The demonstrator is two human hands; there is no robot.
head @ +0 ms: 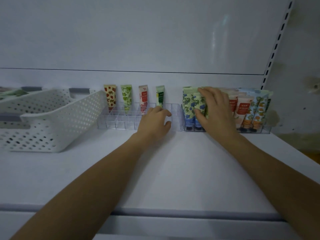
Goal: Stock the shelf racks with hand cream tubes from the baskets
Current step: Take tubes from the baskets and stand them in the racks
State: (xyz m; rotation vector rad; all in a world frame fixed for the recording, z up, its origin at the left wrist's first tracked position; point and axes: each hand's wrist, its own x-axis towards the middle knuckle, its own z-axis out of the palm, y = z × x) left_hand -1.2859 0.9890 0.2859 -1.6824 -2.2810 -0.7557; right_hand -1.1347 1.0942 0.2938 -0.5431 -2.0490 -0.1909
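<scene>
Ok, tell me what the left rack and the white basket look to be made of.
Left rack: clear hard plastic, probably acrylic, glossy; the lower ends of the tubes show through its walls. White basket: opaque moulded plastic, matt-looking; regular holes run across its walls.

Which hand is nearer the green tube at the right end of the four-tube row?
Left. The left hand is directly below the green tube, at the clear rack; the right hand is farther right, gripping packed tubes in the neighbouring full rack.
</scene>
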